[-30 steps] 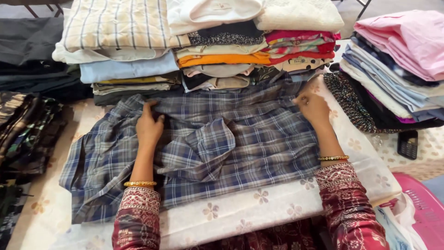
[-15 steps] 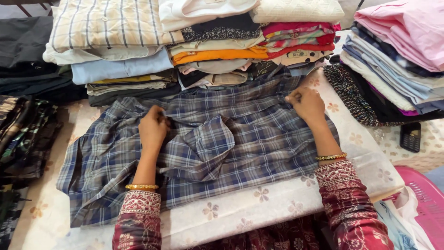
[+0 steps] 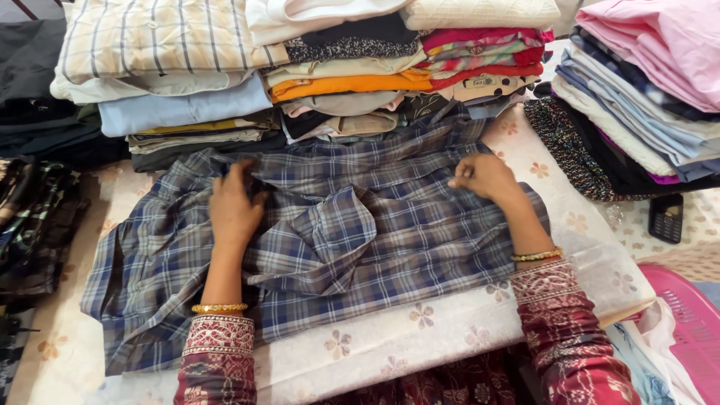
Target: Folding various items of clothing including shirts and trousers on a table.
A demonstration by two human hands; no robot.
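Note:
A blue and grey plaid shirt point(image 3: 360, 240) lies spread on a white floral cloth point(image 3: 420, 330) in front of me. My left hand point(image 3: 234, 204) rests on its upper left part, fingers pinching the fabric near the collar side. My right hand point(image 3: 484, 177) grips the shirt's upper right edge with bent fingers. Both wrists wear gold bangles over maroon patterned sleeves. A folded sleeve of the shirt lies between the hands.
Stacks of folded clothes point(image 3: 352, 82) line the far side. Another stack, pink on top point(image 3: 645, 90), stands at the right, dark clothes point(image 3: 37, 217) at the left. A black phone point(image 3: 665, 217) lies at the right, near a pink basket point(image 3: 686, 322).
Both hands have slid a little toward the far edge of the shirt, keeping hold of the fabric. The view has tipped slightly downward.

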